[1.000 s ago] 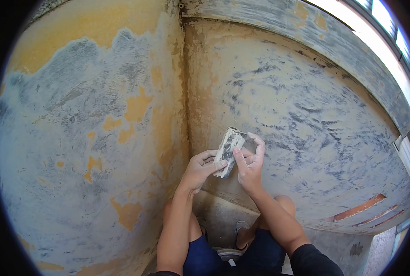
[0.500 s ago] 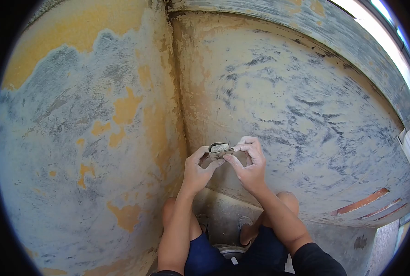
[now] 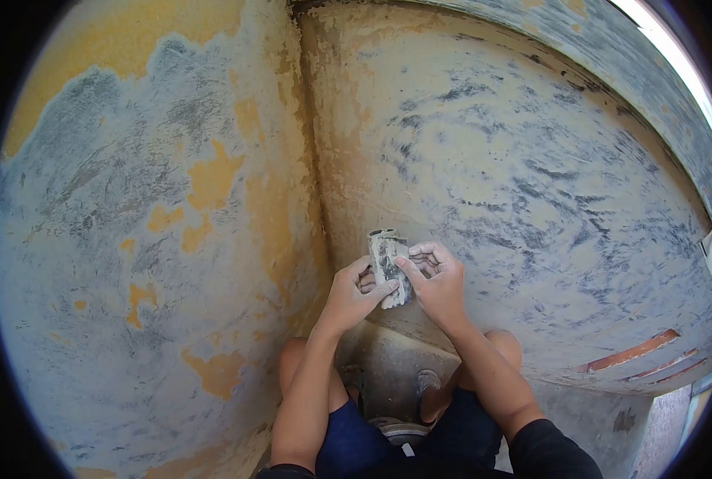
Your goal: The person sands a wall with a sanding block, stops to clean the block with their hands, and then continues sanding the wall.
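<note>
Grey floor (image 3: pixel 391 371), poss. concrete, w/ person's feet (image 3: pixel 428 382) on it

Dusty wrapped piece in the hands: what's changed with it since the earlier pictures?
The wrapped piece showed its end half a second ago; it has turned so its broad side shows, leaning less than a second ago. The view tipped slightly down. The left hand and right hand both kept hold. The patchy left wall looks unchanged.

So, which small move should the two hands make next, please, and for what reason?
Probably the right hand should press the dusty folded abrasive sheet flatter while the left hand steadies it with a firm grip: dark gaps show at the sheet's upper end, and each hand has its thumb on the broad face.
</note>
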A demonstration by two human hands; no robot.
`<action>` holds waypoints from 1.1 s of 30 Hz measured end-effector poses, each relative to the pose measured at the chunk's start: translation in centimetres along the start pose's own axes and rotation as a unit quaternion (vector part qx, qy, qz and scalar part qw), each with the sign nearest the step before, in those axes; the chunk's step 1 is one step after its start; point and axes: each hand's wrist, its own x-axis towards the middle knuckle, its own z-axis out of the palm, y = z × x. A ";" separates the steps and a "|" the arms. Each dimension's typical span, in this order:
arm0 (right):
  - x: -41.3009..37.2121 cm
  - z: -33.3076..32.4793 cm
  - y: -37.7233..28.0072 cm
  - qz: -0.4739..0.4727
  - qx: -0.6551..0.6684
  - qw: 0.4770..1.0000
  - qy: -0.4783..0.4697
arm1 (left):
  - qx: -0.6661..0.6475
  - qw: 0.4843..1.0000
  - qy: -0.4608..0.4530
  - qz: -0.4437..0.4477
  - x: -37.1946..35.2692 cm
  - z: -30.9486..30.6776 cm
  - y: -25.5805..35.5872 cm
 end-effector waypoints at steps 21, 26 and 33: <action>1.0 -0.6 1.7 0.076 0.257 0.956 -0.116 | -0.143 0.988 -0.026 -0.055 0.9 -0.1 -0.5; 1.0 -0.3 1.3 0.084 0.264 0.950 -0.141 | -0.183 0.981 -0.049 -0.033 0.9 -0.3 -0.4; 0.6 -0.1 0.4 0.125 0.277 0.937 -0.171 | -0.172 0.981 -0.086 -0.036 0.5 -0.5 -0.3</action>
